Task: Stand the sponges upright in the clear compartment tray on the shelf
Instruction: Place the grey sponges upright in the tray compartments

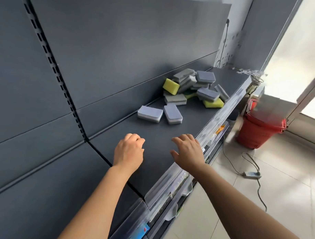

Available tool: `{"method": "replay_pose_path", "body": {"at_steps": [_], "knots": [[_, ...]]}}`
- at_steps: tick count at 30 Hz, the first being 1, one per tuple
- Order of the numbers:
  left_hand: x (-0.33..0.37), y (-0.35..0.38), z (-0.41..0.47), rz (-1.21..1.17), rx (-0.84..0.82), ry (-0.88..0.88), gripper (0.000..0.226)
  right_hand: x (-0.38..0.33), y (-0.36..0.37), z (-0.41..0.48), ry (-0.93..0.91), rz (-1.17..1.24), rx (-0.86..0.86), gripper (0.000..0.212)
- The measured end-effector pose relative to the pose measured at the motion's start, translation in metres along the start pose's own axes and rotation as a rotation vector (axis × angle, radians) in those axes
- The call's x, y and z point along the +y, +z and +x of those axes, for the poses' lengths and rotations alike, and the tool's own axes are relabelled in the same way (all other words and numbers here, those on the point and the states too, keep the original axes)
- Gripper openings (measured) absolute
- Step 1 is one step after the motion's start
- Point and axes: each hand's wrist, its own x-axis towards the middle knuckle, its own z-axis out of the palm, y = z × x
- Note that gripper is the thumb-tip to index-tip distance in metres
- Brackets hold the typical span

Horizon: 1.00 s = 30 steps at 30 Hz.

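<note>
While both our hands hover empty over the dark shelf (197, 116), we judge that we are at the very first step, the reach for a sponge. Our left hand (129, 150) holds nothing, its fingers loosely curled under; our right hand (188, 150) is relaxed, with fingers spread and thumb out, near the shelf's front edge. The sponges (193, 87) lie in a loose heap far along the shelf, grey ones and a few yellow, tumbled at all angles. Two grey sponges (150, 114) lie flat and apart from the heap, nearer to us but well short of our fingers. We cannot see the clear compartment tray anywhere in view; only a clear price strip (221, 115) runs along the shelf front. So none of the sponges stands upright yet. Next, we think, we must reach further to the two near sponges, pinch one by its long sides, and find the tray before we can set it on edge.
</note>
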Motion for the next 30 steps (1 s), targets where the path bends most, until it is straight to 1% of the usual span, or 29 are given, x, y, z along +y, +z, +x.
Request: {"method": "replay_pose_path", "body": {"at_steps": [5, 11, 16, 19, 22, 25, 28, 30], "knots": [[-0.002, 0.019, 0.063, 0.007, -0.057, -0.005, 0.03, 0.02, 0.011, 0.055, 0.021, 0.0, -0.031, 0.041], [0.004, 0.04, 0.12, 0.018, -0.111, -0.021, 0.044, 0.044, 0.026, 0.108, 0.021, 0.018, -0.05, 0.046], [0.012, 0.061, 0.158, 0.044, -0.147, -0.128, 0.066, 0.064, 0.035, 0.144, -0.021, 0.061, -0.085, 0.049], [0.018, 0.073, 0.17, 0.062, -0.133, -0.195, 0.069, 0.076, 0.04, 0.158, -0.058, 0.144, -0.155, 0.059], [0.023, 0.078, 0.177, 0.063, -0.093, -0.265, 0.064, 0.086, 0.045, 0.167, -0.124, 0.221, -0.16, 0.054], [0.027, 0.075, 0.183, 0.011, -0.058, -0.297, 0.046, 0.094, 0.046, 0.177, -0.224, 0.278, -0.124, 0.046], [0.03, 0.073, 0.181, -0.106, -0.024, -0.299, 0.032, 0.096, 0.042, 0.185, -0.278, 0.368, -0.049, 0.039], [0.032, 0.068, 0.175, -0.146, 0.069, -0.311, 0.028, 0.095, 0.037, 0.19, -0.301, 0.421, 0.027, 0.034]]}}
